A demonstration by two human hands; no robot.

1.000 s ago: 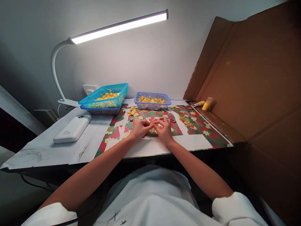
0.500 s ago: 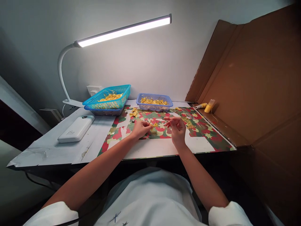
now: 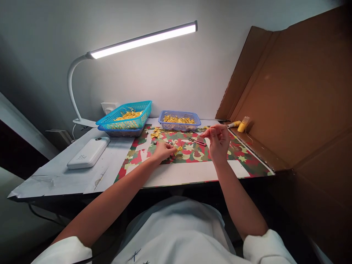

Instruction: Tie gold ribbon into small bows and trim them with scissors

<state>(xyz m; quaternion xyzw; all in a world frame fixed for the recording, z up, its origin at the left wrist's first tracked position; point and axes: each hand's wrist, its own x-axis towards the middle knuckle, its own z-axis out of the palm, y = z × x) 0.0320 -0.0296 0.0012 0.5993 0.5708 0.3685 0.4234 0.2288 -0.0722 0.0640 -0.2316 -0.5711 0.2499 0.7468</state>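
With our left hand (image 3: 164, 151) we keep a narrow pinch, thumb against fingers, on a small yellow ribbon piece (image 3: 179, 149) whose thin ends stick up past the fingertips, near the middle of the camouflage-patterned sheet (image 3: 204, 157). Our right hand (image 3: 219, 142) is raised to the right of it, well apart, with its fingers bent and the tips drawn close together; we cannot tell whether anything fine is caught between them. Just beside those fingertips, a pair of pink-handled snips (image 3: 198, 142) lies on the sheet.

Beyond our left hand we see a few small dark bits (image 3: 154, 143) and a little heap of yellow pieces (image 3: 156, 132). At the back stands a periwinkle basket (image 3: 180, 127) of yellow ribbon pieces; to its left, a turquoise basket (image 3: 146, 111), also holding yellow pieces, sits tilted on a dark blue basket (image 3: 121, 133).

To the left, a white power bank (image 3: 88, 153) rests on the white-covered table (image 3: 60, 179), below a lit lamp (image 3: 144, 40) in front of a pale wall (image 3: 214, 66). On our right, two yellow thread spools (image 3: 243, 125) sit by a large cardboard panel (image 3: 297, 80).
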